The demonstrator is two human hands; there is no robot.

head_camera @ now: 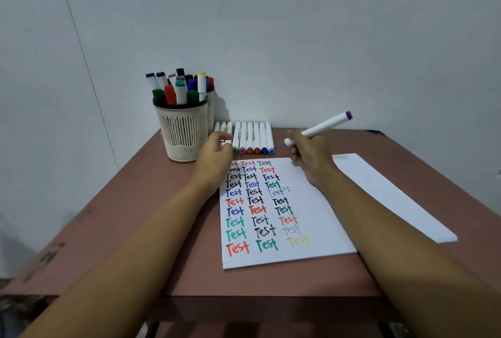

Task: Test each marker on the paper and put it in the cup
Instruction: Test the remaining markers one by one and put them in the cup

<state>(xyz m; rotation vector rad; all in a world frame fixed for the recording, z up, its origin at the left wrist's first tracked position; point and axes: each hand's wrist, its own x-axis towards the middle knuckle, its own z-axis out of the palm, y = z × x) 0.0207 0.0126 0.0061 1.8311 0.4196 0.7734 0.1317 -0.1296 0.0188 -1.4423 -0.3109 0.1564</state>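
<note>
2 bare hands reach over a reddish-brown table (157, 175). The right hand (309, 156) grasps a white marker with a purple end (320, 127), fingers curled round its lower barrel; the purple end tilts up to the right, and the uncapped tip points left, past the far edge of the paper (320, 218). That sheet carries 3 columns of the word "Test" in black, red, blue, green, grey and yellow. The left hand (217, 156) hangs over the paper's far left corner with fingers curled; something small and pinkish shows at its fingertips, but I cannot tell whether it is held. Just beyond lies a row of white markers (252, 137), side by side, coloured ends toward the person. At the far left stands a beige slotted cup (181, 131) crowded with upright markers (176, 91), a second cup (211, 112) partly hidden behind it. A blank white sheet (393, 196) lies to the right.
</note>
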